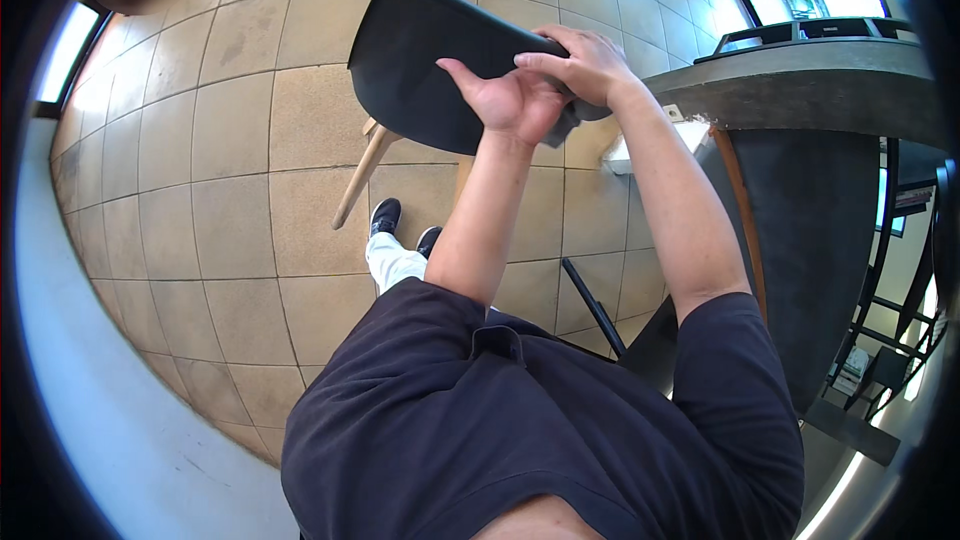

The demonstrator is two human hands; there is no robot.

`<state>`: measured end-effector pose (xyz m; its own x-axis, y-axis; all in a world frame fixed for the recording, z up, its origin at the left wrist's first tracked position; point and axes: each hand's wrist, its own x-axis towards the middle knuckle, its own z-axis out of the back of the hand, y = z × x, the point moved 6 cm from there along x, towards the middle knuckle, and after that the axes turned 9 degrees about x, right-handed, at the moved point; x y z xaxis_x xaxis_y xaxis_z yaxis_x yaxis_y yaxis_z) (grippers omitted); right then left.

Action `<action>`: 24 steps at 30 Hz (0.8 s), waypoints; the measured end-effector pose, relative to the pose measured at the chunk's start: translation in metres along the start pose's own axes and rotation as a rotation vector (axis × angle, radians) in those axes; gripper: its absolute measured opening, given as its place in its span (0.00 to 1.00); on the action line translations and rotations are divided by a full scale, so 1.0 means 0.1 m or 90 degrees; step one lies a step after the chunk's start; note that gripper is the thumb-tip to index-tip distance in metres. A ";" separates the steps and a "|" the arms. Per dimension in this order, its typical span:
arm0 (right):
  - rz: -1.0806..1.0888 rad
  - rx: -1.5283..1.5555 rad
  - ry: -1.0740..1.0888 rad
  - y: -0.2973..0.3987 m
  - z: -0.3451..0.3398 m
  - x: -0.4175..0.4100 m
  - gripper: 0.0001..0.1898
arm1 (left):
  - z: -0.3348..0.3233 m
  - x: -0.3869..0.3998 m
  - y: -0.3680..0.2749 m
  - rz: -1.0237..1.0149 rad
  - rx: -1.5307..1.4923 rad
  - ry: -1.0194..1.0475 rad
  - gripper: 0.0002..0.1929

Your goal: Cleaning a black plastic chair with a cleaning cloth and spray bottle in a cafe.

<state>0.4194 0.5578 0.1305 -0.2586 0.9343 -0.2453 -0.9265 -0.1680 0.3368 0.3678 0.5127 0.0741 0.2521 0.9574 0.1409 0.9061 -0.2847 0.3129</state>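
Note:
A black moulded chair (420,67) with light wooden legs is tilted in front of me, above the floor tiles. My right hand (581,64) lies palm down over the right edge of its shell, fingers bent around that edge. Just below and to the left, my left hand (517,101) is turned palm up, its thumb stretched away to the left. Its fingertips are hidden near the edge and my right hand. Part of a grey cloth (561,132) shows bunched beneath both hands, against the chair's edge; which fingers pinch it cannot be made out.
To the right stands a grey counter (795,86) with a dark panel (810,240) below. A white block (622,157) juts from its base near a wall socket (673,113). A black metal leg (592,307) is near my right side. A pale wall (135,420) curves along the left.

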 end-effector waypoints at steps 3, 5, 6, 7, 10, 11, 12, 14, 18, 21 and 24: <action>0.010 0.044 0.017 -0.02 -0.01 0.01 0.37 | -0.08 -0.09 -0.35 -0.091 0.122 -0.118 0.56; -0.015 0.067 0.048 0.07 0.04 -0.03 0.36 | -0.10 -0.16 -0.76 -0.187 0.272 -0.173 0.57; -0.014 0.075 0.054 0.05 0.05 -0.03 0.36 | -0.18 -0.16 -0.95 -0.259 0.321 -0.186 0.57; -0.009 0.079 0.054 0.06 0.03 -0.03 0.36 | -0.31 -0.17 -1.16 -0.334 0.371 -0.199 0.56; -0.005 0.007 0.047 0.11 -0.02 -0.06 0.37 | -0.50 -0.07 -1.57 -0.403 0.419 -0.218 0.48; -0.004 0.000 0.048 0.13 -0.02 -0.07 0.37 | -0.51 -0.04 -1.65 -0.423 0.446 -0.229 0.46; -0.004 -0.006 0.048 0.13 -0.02 -0.07 0.37 | -0.60 -0.01 -1.65 -0.484 0.495 -0.209 0.41; -0.002 -0.023 0.040 0.07 -0.06 -0.07 0.38 | -0.66 0.07 -1.41 -0.575 0.584 -0.319 0.32; 0.000 -0.031 0.032 0.11 -0.04 -0.07 0.34 | -0.52 0.11 -1.07 -0.503 0.701 -0.397 0.27; 0.033 -0.073 -0.012 -0.03 -0.06 0.00 0.28 | -0.14 0.00 -0.46 -0.336 0.790 -0.483 0.25; 0.055 -0.060 0.010 0.01 -0.07 -0.06 0.26 | 0.04 -0.09 -0.26 -0.293 0.819 -0.444 0.26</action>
<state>0.4180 0.5494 0.1265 -0.3426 0.9102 -0.2326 -0.9218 -0.2778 0.2705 0.3432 0.5119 0.0609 -0.3530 0.8837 -0.3074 0.5253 -0.0846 -0.8467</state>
